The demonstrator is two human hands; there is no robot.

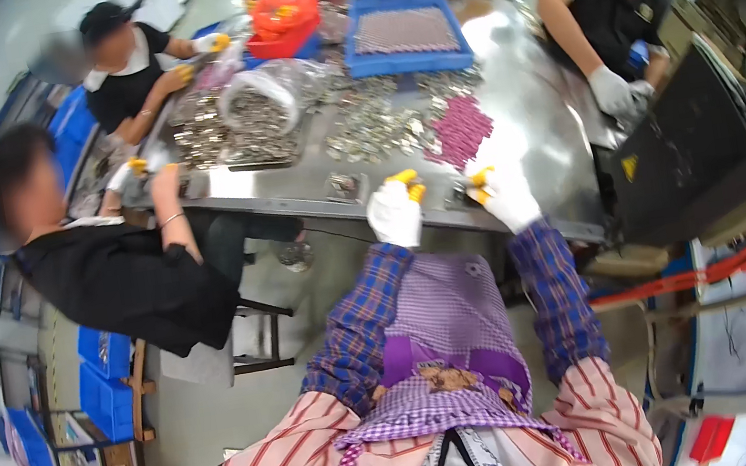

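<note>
Both my hands wear white gloves with yellow fingertips and are at the near edge of a metal table (pixel 522 66). My left hand (pixel 396 210) has its fingers curled in, thumb and index close together; what they hold, if anything, is too small to make out. Across a short gap, my right hand (pixel 506 196) is bent in a similar pinch, beside a small dark piece on the table. Just beyond the hands lies a pile of small pink pieces (pixel 462 131). Left of it spreads a heap of small silvery metal parts (pixel 368 132). A small clear container (pixel 345 186) of metal pieces sits left of my left hand.
A blue tray (pixel 467 55) of small pieces stands at the back. A plastic bag (pixel 291 101) of metal parts lies left, near a red bin (pixel 287 43). Several co-workers surround the table. A dark machine panel (pixel 688 147) stands right; a stool (pixel 262 331) is left.
</note>
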